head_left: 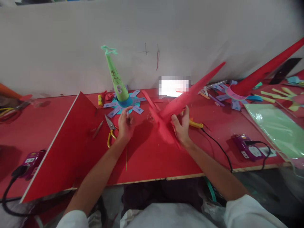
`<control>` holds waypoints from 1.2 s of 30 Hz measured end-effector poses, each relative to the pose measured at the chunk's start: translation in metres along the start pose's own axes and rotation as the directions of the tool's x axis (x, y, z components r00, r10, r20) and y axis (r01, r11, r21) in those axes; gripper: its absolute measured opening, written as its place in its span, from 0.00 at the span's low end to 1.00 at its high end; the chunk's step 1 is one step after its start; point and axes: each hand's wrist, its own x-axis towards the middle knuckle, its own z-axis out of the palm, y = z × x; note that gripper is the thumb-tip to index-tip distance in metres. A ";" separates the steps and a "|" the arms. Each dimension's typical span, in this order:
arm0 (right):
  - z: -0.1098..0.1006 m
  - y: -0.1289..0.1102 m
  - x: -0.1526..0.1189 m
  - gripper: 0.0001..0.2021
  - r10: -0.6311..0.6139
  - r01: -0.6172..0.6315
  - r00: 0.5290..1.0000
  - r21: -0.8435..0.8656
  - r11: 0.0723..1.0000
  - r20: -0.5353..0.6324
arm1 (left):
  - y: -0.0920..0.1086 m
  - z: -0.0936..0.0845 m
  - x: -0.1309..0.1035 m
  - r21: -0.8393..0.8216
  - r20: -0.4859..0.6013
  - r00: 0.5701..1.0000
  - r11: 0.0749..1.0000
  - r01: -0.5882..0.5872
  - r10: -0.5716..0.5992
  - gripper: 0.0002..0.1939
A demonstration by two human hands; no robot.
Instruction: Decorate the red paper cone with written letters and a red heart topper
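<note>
Handling a red cone (180, 103) over the desk (152, 167), apparently in the midst of positioning or working its wide end. Grasping that cone in the right grip (181, 125), closed around the lower part, thumb on the near side, other fingers partly hidden behind.

Judging from this pose, calls for bringing the left grip (125, 123) across to the base, bracing the cone firmly with the right, and pressing lightly so as not to crease or twist it. Also worth steering clear of the yellow-handled tool (196, 124), lying just beyond the right grip.

As for the cone's lie: slanting up and to the right at the tip, toward the wall (133, 28); spreading at the base into red flaps (163, 133), down and to the left of the right grip. Cannot tell about contact between flaps and desk.

Raising the left grip near the scissors (111, 126), well apart from the cone, fingers loosely curled. Cannot tell between empty and pinching something small there. Visible behind the left grip: a green cone (116, 80), tilted slightly, set amid flat purple strips (115, 110) fanned around its base.
</note>
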 end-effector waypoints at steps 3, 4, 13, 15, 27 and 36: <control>0.003 0.002 -0.006 0.38 -0.105 0.114 0.993 -0.199 0.973 0.055 | 0.004 -0.002 0.003 0.009 -0.067 0.996 0.998 -0.064 0.064 0.18; 0.003 0.002 -0.008 0.37 -0.121 0.145 0.987 -0.251 0.957 0.108 | 0.004 -0.003 0.004 0.022 -0.087 0.993 0.997 -0.076 0.078 0.17; -0.002 0.008 -0.012 0.32 -0.206 0.279 0.957 -0.453 0.847 0.204 | 0.006 -0.012 0.013 0.055 -0.191 0.979 0.996 -0.063 0.073 0.13; -0.002 0.007 -0.011 0.30 -0.143 0.250 0.958 -0.481 0.840 0.248 | 0.007 -0.011 0.012 0.077 -0.191 0.976 0.993 -0.090 0.104 0.12; 0.006 0.023 -0.009 0.24 0.114 0.151 0.914 -0.586 0.796 0.390 | 0.007 -0.012 0.009 0.287 -0.171 0.924 0.914 -0.286 0.343 0.19; 0.010 0.033 -0.013 0.25 0.225 0.123 0.871 -0.639 0.760 0.436 | -0.018 -0.012 -0.003 0.533 0.388 0.916 0.786 -0.312 0.100 0.32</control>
